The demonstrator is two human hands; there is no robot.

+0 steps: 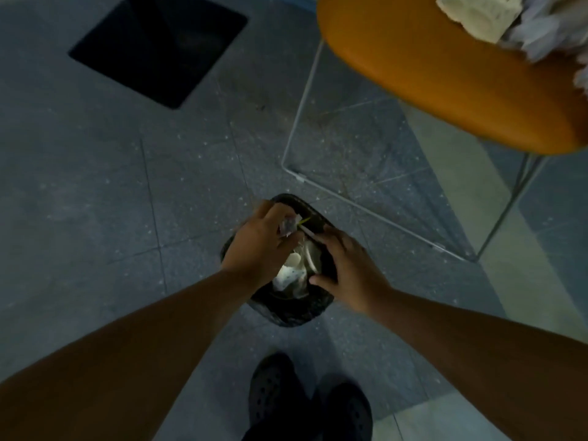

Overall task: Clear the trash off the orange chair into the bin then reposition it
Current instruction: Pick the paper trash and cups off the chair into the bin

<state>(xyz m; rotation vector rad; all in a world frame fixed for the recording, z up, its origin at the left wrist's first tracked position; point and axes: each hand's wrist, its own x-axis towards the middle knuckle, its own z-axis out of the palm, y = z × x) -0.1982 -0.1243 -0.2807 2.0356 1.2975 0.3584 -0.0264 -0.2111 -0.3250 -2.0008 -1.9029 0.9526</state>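
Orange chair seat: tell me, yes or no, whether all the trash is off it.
No. Crumpled white paper trash lies on the orange chair seat, at the top right of the head view.

Head-height view, straight down, close.

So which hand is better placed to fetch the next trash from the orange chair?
Probably the right hand: it's nearer the orange chair and its crumpled paper; the left hand holds a scrap over the bin.

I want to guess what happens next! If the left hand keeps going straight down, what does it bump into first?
Probably the white trash already in the black bin. The left hand, holding a crumpled scrap, hangs over the opening, though depth is unclear.
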